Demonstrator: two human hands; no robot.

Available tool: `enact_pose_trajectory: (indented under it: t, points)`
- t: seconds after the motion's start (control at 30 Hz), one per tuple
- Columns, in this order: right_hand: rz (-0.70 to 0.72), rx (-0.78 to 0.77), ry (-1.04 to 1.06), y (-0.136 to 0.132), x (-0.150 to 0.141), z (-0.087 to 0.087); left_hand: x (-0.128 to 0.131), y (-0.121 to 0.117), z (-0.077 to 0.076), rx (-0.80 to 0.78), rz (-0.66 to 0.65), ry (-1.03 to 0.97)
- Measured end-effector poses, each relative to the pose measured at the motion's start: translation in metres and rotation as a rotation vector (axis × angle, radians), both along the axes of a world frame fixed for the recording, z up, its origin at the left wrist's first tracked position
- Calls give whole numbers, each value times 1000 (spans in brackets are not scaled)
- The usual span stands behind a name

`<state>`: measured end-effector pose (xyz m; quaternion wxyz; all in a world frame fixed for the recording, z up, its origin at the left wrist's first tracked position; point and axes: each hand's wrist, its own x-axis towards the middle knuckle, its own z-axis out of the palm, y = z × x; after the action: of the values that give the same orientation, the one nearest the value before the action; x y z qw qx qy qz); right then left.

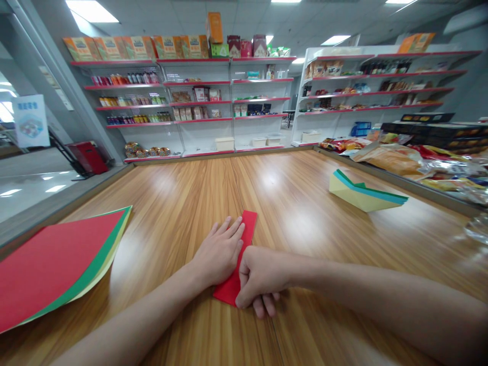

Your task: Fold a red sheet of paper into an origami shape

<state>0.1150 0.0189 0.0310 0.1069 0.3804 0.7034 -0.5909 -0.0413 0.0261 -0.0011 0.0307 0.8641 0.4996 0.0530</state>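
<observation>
Left hand [219, 254] lies flat, fingers [232, 229] pressed together, on a folded strip of red paper [247, 223] on the wooden desk [297, 203]; right hand [259, 277], fingers curled, pinches its near end

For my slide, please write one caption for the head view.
Left hand flat on folded red paper, right hand fisted on its edge, on a wooden table in a shop.

Shop counter, lots of stuff around

Big glossy wooden table [305, 203], a fanned stack of red, green and yellow paper sheets [57, 259] at the left edge, folded yellow and teal paper pieces [362, 195] over right, shiny snack packets [412, 160] heaped behind them, and white shelves with red edges [213, 101] full of boxes along the back wall.
</observation>
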Motion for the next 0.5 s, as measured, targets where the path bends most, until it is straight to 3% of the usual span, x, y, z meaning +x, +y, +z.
enact_pose_trajectory:
  t: [0.5]
  points:
    - [9, 34, -102, -2, -6, 5, -1, -1, 3, -16, -78, 39]
